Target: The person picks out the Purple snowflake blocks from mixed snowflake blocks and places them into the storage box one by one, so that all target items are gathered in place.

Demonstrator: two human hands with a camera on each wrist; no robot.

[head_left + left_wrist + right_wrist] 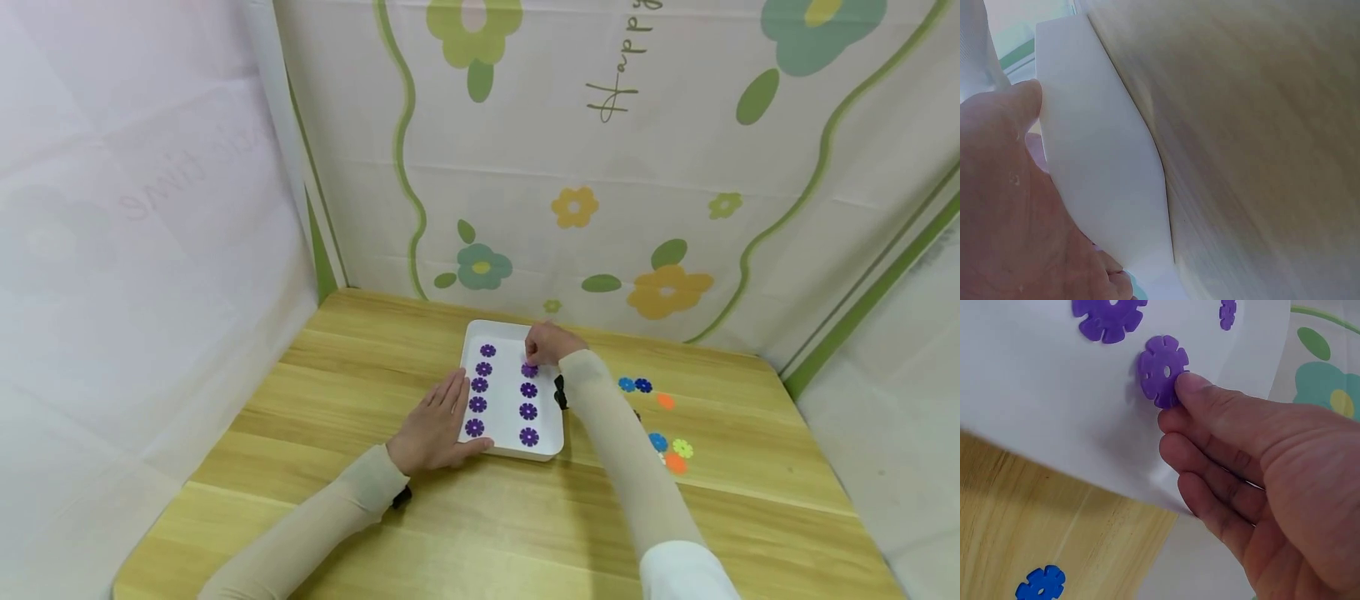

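A white tray [506,452] stands on the table, with purple notched plastic discs, such as this snowflake disc [474,427], in two columns. My left hand [431,429] rests on the tray's near left corner, fingers straight along the left side. Its thumb lies along the near rim, and the left wrist view shows the hand against the tray's outer wall [1097,125]. At the tray's far right, my right hand [551,343] pinches a purple snowflake disc [1163,372] between thumb and index finger, tilted just over the tray floor. Another purple disc [1110,315] lies beside it.
Right of the tray on the wooden table [750,450] lie loose discs: a dark blue disc [643,385], a light blue disc [657,442], a yellow-green disc [682,448] and an orange disc [666,401], among others. A flower-printed curtain [525,150] stands behind the table.
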